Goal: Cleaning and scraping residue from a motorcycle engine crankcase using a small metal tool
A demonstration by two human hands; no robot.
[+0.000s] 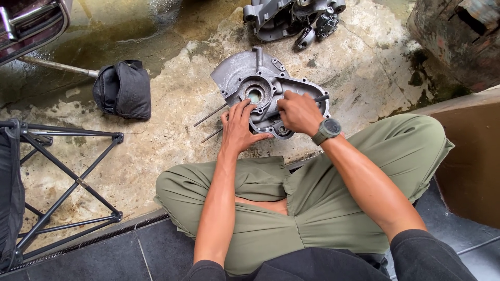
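- Left hand (238, 127): fingers spread flat, pressing the near-left edge of the engine case half (260, 86); open, gripping nothing.
- Right hand (298, 112): curled shut round a thin dark rod tool (319, 98) whose tip pokes out to the right over the casting; wristwatch (327, 130) on that wrist. Hands close together, not touching.
- Engine case half: grey cast aluminium, lying flat on the wet concrete floor (156, 151) just ahead of the person's knees, round bearing bore (255, 93) facing up.
- Long studs (211, 114): two thin rods jutting from the casting's left side, ends resting near the floor.
- Risk, casting: judged likely to slide or rock on the damp, uneven concrete if the tool levers hard, since only a flat palm steadies it.
- Risk, tool: a slip could score the bore or the mating face, or jab the bracing fingers, which lie just beside it.
- Risk, studs: could bend if the casting tips leftward.
- Second engine casting (291, 18): darker, at the top edge, well apart.
- Black fabric pouch (122, 88): left, on the floor; plain, no label visible.
- Folding black metal frame (67, 177): far left.
- Packages, labels, signs: none discernible; the watch face is too small to make out.
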